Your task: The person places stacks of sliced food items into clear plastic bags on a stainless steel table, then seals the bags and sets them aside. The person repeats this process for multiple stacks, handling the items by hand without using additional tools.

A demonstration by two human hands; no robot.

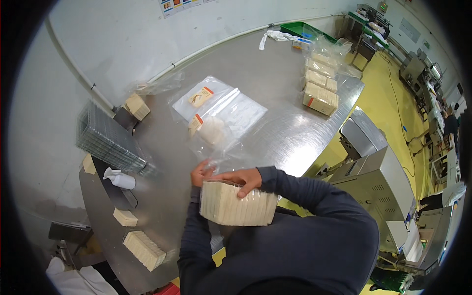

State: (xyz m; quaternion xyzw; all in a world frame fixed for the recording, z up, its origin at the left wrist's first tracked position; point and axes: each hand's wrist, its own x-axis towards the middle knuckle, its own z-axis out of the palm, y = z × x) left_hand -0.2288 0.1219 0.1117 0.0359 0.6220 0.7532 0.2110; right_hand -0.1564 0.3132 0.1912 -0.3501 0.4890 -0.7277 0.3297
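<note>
Close to my body is a block of upright pale slices [238,204], its top edge covered by clear film. My right hand [243,179] reaches over the block from the right, thumb on the near face and fingers toward the left. At its far left corner, my left hand [200,173] has curled fingers on the clear plastic bag [223,156], whose loose film stretches away over the table. Just beyond, a pale rounded thing [213,130] shows next to an orange-and-white label. Flat clear bags [238,110] lie in a pile behind it.
The steel table [275,73] holds several bagged blocks [320,98] at far right and a green tray [307,30]. At left stand wire racks [110,140], a white spray bottle [120,179] and unbagged pale stacks [144,250]. A steel machine [376,191] is right of the table.
</note>
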